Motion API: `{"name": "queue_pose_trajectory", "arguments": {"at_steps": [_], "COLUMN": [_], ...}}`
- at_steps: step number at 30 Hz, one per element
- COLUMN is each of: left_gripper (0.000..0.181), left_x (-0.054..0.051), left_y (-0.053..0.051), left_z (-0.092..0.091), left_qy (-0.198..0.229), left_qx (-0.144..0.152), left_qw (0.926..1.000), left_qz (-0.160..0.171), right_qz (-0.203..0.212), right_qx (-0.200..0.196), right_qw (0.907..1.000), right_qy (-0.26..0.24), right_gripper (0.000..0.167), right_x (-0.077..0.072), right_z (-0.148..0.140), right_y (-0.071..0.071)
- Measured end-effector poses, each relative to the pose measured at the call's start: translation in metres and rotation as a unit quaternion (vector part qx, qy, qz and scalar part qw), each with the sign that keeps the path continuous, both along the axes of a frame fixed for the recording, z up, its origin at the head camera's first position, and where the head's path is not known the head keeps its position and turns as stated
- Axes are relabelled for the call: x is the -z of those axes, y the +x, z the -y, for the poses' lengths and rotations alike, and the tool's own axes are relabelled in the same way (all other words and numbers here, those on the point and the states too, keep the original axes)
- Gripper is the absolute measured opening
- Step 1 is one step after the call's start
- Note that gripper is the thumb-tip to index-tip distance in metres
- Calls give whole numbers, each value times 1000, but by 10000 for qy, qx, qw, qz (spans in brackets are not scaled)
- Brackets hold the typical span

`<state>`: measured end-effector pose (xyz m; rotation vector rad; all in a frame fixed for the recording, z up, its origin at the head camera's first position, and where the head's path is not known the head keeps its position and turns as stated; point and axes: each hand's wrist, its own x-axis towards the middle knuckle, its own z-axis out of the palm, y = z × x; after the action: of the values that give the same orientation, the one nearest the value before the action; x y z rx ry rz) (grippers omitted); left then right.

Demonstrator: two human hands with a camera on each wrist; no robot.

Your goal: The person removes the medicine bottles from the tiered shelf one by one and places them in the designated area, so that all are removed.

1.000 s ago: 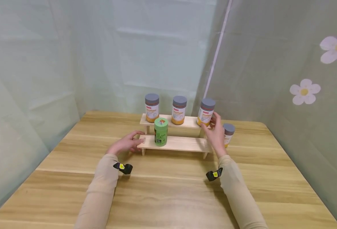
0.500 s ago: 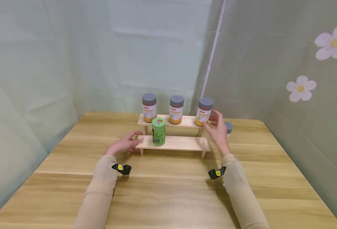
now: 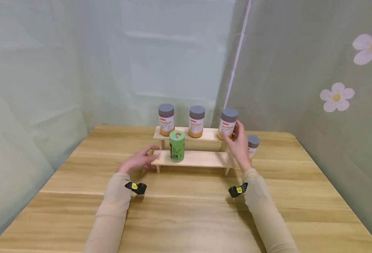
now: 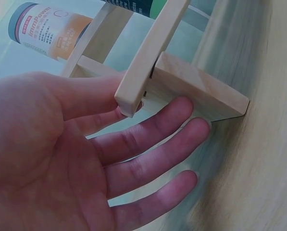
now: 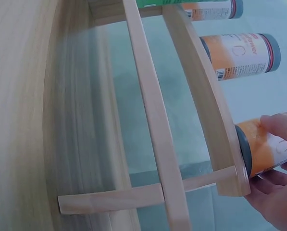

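A two-tier wooden display stand [image 3: 201,159] sits on the table. My left hand [image 3: 139,160] holds the left end of its lower board; in the left wrist view the thumb and index finger pinch the board [image 4: 150,55], the other fingers stretched out below. A green jar [image 3: 177,149] stands upright on the lower board's left part. On the upper board are a left jar [image 3: 166,121] and a middle jar [image 3: 196,123], white and orange with grey lids. My right hand [image 3: 239,146] grips the matching right jar [image 3: 226,128], thumb in front, other fingers partly hidden behind it.
Another grey-lidded jar [image 3: 253,142] stands on the wooden table [image 3: 186,218] right of the stand, partly behind my right hand. Pale cloth [image 3: 179,52] hangs behind the table, with a flowered grey-green sheet [image 3: 300,70] on the right.
My right hand shifted slightly right off the jar half a second ago and is now close round it again. The left hand stays on the stand. The head view swayed a little.
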<state>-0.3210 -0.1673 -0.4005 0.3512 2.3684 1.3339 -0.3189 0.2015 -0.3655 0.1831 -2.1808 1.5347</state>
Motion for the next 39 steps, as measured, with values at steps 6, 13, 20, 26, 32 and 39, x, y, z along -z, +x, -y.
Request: {"name": "queue_pose_trajectory", "arguments": {"at_steps": [6, 13, 20, 26, 32, 39], "left_gripper": [51, 51, 51, 50, 50, 50], "left_x": [-4, -1, -3, -2, -1, 2], "left_y": [0, -1, -1, -2, -3, 1], "left_z": [0, 0, 2, -1, 2, 1], "left_qy": [2, -28, -14, 49, 104, 149], "left_qx": [-5, -7, 77, 136, 195, 173], "left_qw": [10000, 10000, 10000, 9999, 9997, 9997], "left_qz": [-7, 28, 41, -74, -123, -128], "right_qz": [-55, -17, 84, -12, -132, -157], "right_qx": [105, 12, -39, -40, 43, 210], "right_qw": [9999, 9998, 9993, 9993, 9998, 9997], "right_qy": [-100, -205, -352, -381, -140, 6], "right_gripper": [71, 73, 74, 73, 72, 73], "right_x": [-3, -5, -12, -21, -26, -17], "right_z": [-1, -7, -14, -24, -36, -47], "right_y": [0, 2, 8, 12, 17, 24]}}
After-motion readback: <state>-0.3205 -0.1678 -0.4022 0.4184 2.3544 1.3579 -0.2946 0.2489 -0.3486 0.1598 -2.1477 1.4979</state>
